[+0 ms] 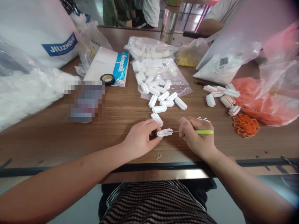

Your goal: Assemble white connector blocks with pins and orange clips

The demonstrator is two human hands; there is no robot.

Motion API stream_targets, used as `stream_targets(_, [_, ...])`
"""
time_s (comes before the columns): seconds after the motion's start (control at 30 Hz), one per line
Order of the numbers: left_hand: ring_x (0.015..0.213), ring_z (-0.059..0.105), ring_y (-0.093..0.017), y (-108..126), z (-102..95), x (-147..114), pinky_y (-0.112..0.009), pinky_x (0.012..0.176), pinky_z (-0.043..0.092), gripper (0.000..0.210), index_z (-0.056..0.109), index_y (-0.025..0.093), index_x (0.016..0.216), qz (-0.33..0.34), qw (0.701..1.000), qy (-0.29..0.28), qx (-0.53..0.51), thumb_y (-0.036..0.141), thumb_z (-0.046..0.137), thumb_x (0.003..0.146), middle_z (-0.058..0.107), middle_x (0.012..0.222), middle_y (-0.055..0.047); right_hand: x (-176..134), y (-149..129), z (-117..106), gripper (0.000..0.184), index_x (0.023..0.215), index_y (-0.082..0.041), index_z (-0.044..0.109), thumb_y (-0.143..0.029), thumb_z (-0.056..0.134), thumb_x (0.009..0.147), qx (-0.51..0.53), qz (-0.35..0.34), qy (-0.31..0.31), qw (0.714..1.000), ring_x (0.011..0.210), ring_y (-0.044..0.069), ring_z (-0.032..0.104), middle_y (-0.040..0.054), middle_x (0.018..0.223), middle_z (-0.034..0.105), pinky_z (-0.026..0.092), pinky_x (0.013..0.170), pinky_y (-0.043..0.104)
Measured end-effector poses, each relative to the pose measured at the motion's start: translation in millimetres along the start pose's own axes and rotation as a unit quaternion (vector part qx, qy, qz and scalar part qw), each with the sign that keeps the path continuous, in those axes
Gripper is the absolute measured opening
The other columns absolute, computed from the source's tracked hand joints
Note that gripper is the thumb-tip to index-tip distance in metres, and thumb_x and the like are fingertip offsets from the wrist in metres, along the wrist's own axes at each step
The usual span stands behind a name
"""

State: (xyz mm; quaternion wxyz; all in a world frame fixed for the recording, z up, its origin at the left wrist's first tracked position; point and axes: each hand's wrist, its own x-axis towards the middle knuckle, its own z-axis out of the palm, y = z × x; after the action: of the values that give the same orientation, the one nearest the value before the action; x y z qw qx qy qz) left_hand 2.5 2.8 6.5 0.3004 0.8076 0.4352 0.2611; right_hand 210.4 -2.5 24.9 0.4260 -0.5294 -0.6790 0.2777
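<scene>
Between the thumb and fingers of my left hand (143,137) is a small white plastic connector housing (164,133) with rows of holes facing up. My right hand (197,134) is closed round a thin metal pick with a green handle (205,132). The pick's tip meets the right part of the housing; whether it sits in a hole I cannot tell. Just beyond my left fingers lies another white housing (157,119). Several tiny white pieces (204,119) are scattered behind my right hand.
More white housings spill from a clear bag (179,85). At right lie housings with orange strips (226,101), a pile of orange frames (245,125) and an orange-filled bag (261,102). Black tape (107,79) rests on a notebook (100,67). Large bags (30,93) stand at left.
</scene>
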Motion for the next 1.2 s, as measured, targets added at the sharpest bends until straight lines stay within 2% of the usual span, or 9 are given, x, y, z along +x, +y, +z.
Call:
stream_targets(0.33, [0.068,0.051,-0.012,-0.8,0.0,-1.8,-0.029,0.064,0.040,0.005,0.062,0.019,0.085,0.002,1.000,0.002,-0.005,0.019,0.065,0.082,0.058,0.081,0.002,0.6,-4.4,-0.7,0.047,0.049,-0.020,0.048,-0.025,0.049,0.095,-0.050,-0.023,-0.024,0.998,0.041,0.007,0.041,-0.0039,0.044,0.045,0.034,0.044,0.026])
stream_targets(0.57, [0.069,0.052,-0.013,0.5,-0.2,0.6,-0.028,0.063,0.039,0.006,0.060,0.019,0.085,0.003,1.000,0.004,-0.004,0.017,0.065,0.081,0.058,0.082,0.001,3.0,-8.3,0.1,0.042,0.053,-0.020,0.047,-0.025,0.052,0.094,-0.093,-0.052,-0.064,0.992,0.043,0.008,0.043,-0.0035,0.047,0.049,0.033,0.046,0.027])
stream_targets(0.7, [0.070,0.052,-0.013,0.9,-0.5,0.5,-0.028,0.063,0.040,0.006,0.061,0.019,0.085,0.006,1.000,0.004,-0.005,0.017,0.065,0.081,0.058,0.082,0.001,1.7,-7.2,-0.5,0.044,0.052,-0.020,0.049,-0.027,0.051,0.095,-0.070,-0.035,-0.044,0.996,0.043,0.009,0.044,-0.0028,0.047,0.049,0.035,0.046,0.027])
stream_targets(0.87, [0.069,0.051,-0.013,0.7,-1.2,0.0,-0.029,0.063,0.040,0.006,0.062,0.018,0.085,-0.002,1.000,-0.002,-0.002,0.017,0.065,0.080,0.057,0.080,0.001,0.5,-0.7,-5.5,0.046,0.051,-0.020,0.053,-0.029,0.052,0.096,-0.003,0.013,0.020,1.000,0.043,0.009,0.048,-0.0013,0.050,0.055,0.039,0.046,0.026])
stream_targets(1.2, [0.069,0.051,-0.013,-1.2,-0.3,-1.2,-0.029,0.064,0.040,0.005,0.061,0.019,0.086,0.002,1.000,-0.002,0.000,0.018,0.064,0.081,0.058,0.082,0.001,0.2,0.0,-1.1,0.046,0.050,-0.019,0.053,-0.029,0.052,0.095,-0.011,0.014,0.003,1.000,0.042,0.008,0.047,-0.0022,0.048,0.053,0.037,0.044,0.025])
